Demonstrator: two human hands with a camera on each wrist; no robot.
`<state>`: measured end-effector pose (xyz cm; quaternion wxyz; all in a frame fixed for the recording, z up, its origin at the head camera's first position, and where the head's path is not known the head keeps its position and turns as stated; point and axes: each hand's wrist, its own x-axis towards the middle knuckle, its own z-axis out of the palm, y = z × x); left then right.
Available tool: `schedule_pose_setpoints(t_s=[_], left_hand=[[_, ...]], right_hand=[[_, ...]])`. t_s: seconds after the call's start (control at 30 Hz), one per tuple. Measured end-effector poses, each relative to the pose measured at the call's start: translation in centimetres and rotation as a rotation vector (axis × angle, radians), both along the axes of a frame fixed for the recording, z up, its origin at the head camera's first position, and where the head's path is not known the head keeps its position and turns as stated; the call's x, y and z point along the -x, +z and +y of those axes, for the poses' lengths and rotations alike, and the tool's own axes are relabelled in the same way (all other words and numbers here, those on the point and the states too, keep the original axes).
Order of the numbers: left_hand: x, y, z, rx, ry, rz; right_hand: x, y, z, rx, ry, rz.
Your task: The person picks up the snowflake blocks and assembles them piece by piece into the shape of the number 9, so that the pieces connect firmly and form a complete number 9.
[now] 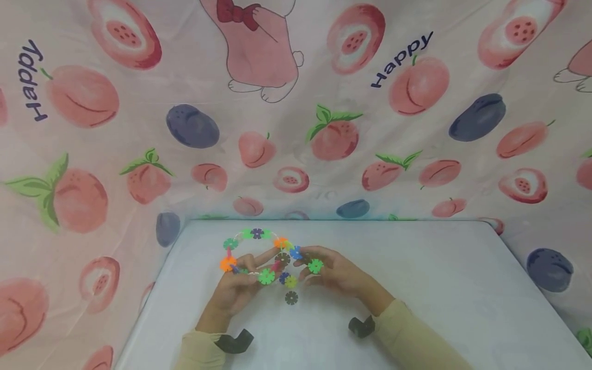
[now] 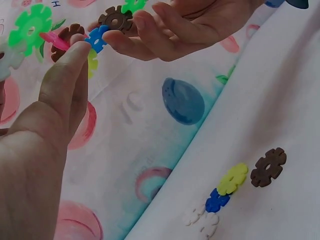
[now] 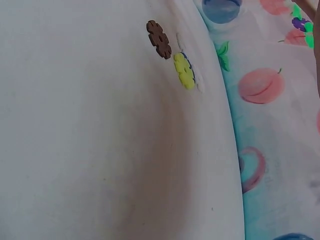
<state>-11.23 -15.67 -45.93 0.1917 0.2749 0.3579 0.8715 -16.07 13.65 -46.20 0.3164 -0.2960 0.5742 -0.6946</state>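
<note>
Holding a loop of flower-shaped plastic discs (image 1: 266, 276) above the white table (image 1: 462, 288), I have both hands in the head view: my left hand (image 1: 231, 294) grips the loop's left part, my right hand (image 1: 339, 270) pinches its right end, a bright green disc (image 1: 316, 265) showing against those fingers. Below, a yellow disc (image 1: 290, 281) overlaps a dark blue disc (image 1: 284, 278), with a loose brown disc (image 1: 291, 298) just beside them on the table. Over to the left wrist, and there are my left fingertips pinching near a pink disc (image 2: 55, 41), while my right thumb and finger nip a dark brown disc (image 2: 116, 20) touching a light blue disc (image 2: 96, 39); white discs (image 2: 209, 225) lie by the dark blue one. Right wrist now: the loose brown and yellow pieces lie near the table's edge, beside the fruit-print cloth (image 3: 280, 125), and a purple disc (image 3: 300, 23) peeks in top right; my right hand's grip I can't tell from here.
</note>
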Motion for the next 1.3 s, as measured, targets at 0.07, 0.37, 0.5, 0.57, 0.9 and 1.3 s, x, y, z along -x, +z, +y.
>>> schedule_pose_setpoints(t_s=[0.07,0.37,0.5,0.57,0.9,1.3], left_hand=[[0.04,0.02,-0.03,-0.019,-0.016,0.002],[0.06,0.06,0.04,-0.026,-0.034,0.006],[0.05,0.08,0.15,-0.02,-0.03,0.007],[-0.01,0.14,0.17,-0.004,-0.019,0.013],[-0.1,0.26,0.09,0.007,-0.013,0.005],[-0.02,-0.13,0.18,0.035,-0.001,-0.002]], right_hand=[[-0.05,0.2,-0.13,-0.06,-0.026,0.012],[-0.04,0.72,-0.56,-0.055,-0.026,0.015],[0.08,0.5,-0.57,0.003,-0.018,0.031],[0.11,0.44,-0.58,0.016,-0.019,0.04],[0.26,0.2,-0.65,0.057,0.015,0.094],[0.46,-0.11,-0.51,0.036,0.01,0.234]])
